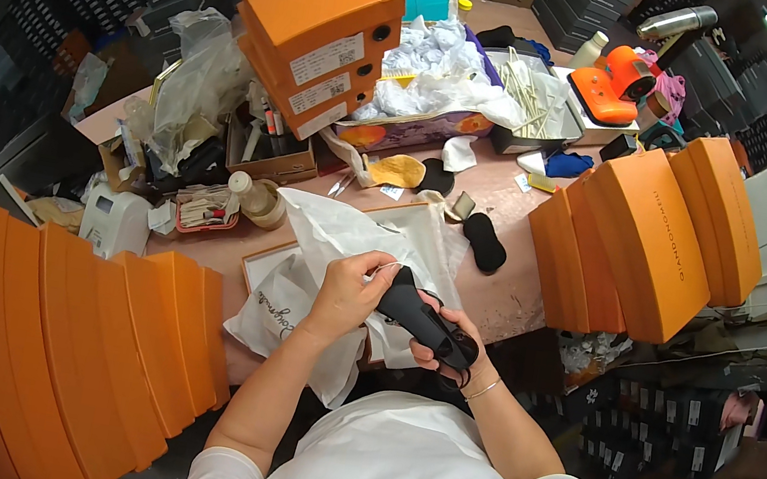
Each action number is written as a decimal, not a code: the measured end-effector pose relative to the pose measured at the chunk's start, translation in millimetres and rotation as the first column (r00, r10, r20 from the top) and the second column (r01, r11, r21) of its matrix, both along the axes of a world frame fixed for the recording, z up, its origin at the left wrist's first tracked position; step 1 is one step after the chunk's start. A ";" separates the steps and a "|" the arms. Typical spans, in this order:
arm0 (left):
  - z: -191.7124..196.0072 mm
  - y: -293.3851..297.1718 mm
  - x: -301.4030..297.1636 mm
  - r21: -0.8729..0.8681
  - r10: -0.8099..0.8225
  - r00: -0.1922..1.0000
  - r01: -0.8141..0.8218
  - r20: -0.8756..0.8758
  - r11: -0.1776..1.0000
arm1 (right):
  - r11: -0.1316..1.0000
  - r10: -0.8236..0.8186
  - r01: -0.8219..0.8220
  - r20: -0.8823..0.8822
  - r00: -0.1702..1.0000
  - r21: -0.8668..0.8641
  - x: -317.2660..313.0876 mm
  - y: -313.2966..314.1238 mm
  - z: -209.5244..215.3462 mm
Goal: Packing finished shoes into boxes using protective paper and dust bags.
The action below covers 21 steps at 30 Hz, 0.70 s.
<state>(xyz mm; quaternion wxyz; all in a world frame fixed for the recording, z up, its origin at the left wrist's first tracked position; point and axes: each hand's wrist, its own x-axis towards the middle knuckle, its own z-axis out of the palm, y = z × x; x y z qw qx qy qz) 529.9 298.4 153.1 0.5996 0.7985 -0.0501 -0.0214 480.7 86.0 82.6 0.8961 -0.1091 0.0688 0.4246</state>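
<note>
Probably a shoe packing workshop: stacked orange shoeboxes (651, 246), cluttered worktable (506, 296).

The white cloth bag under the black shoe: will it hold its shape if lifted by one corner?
Probably not. The white cloth bag lies in soft folds and drapes off the table edge, so it likely flops and hangs. It looks thin, so probably light. The left hand and right hand hold the black shoe on it, which may drag it.

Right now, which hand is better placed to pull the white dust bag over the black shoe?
Left, probably. The left hand already pinches the white dust bag at the shoe's tip, while the right hand is occupied cradling the black shoe.
</note>
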 end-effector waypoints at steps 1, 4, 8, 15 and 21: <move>0.6 -2.2 0.6 -0.005 -0.008 1.000 0.008 -0.012 1.000 | 1.000 -0.001 0.001 -0.004 1.000 0.002 0.4 -1.8 0.8; 2.6 -8.3 1.0 -0.022 -0.026 0.999 0.025 -0.034 0.999 | 1.000 -0.014 0.014 -0.034 0.999 -0.010 1.0 -6.8 1.2; 3.6 -13.7 0.1 -0.031 -0.040 0.999 0.039 -0.025 0.999 | 1.000 -0.014 0.014 -0.011 1.000 -0.024 4.3 -12.2 1.4; 33.2 -29.3 -19.5 0.245 -0.136 0.939 0.057 0.317 0.968 | 0.956 -0.057 0.085 0.109 0.992 -0.280 11.5 -17.3 29.6; 20.5 -69.3 -23.5 0.282 -0.335 0.732 0.201 0.594 0.938 | 0.680 -0.311 0.428 0.294 0.904 -0.595 49.8 17.1 21.0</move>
